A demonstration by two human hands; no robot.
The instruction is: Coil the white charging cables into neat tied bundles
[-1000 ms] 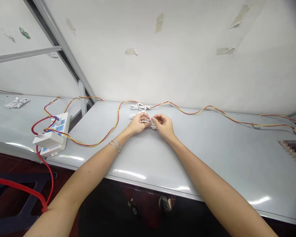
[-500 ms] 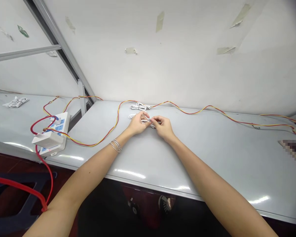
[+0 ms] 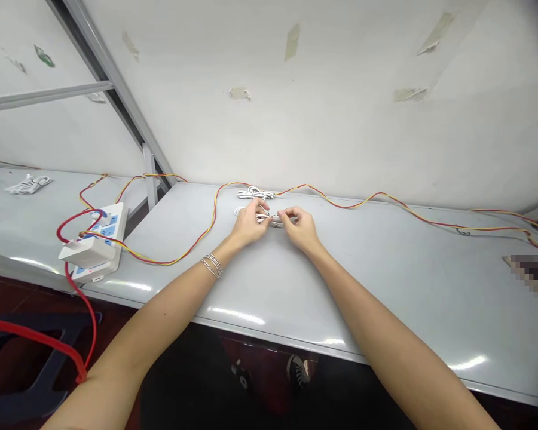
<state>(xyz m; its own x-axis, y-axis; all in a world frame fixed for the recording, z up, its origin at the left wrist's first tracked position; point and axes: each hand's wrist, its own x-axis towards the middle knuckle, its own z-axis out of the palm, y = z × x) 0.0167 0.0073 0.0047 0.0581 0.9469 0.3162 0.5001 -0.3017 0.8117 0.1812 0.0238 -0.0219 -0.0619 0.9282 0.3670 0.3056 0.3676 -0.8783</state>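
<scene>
A coiled white cable [image 3: 277,224] lies on the grey table between my hands, partly hidden by my fingers. A thin black twist tie [image 3: 273,215] spans the short gap above it. My left hand [image 3: 248,224] is closed on the tie's left part, its fingertips against the coil. My right hand [image 3: 301,230] pinches the tie's other end between thumb and forefinger, just right of the coil. Close behind my left hand lies a second white cable bundle [image 3: 255,193], bound with a dark tie.
A white power strip [image 3: 101,248] with a plugged-in adapter [image 3: 86,253] and red cord stands at the left. A red-and-yellow wire [image 3: 326,199] runs along the wall. Another white cable bundle [image 3: 29,184] lies far left. A pixelated object [image 3: 535,275] is at the right edge.
My hands have moved slightly apart, the right one shifting right. More of the black twist tie shows between them now.
</scene>
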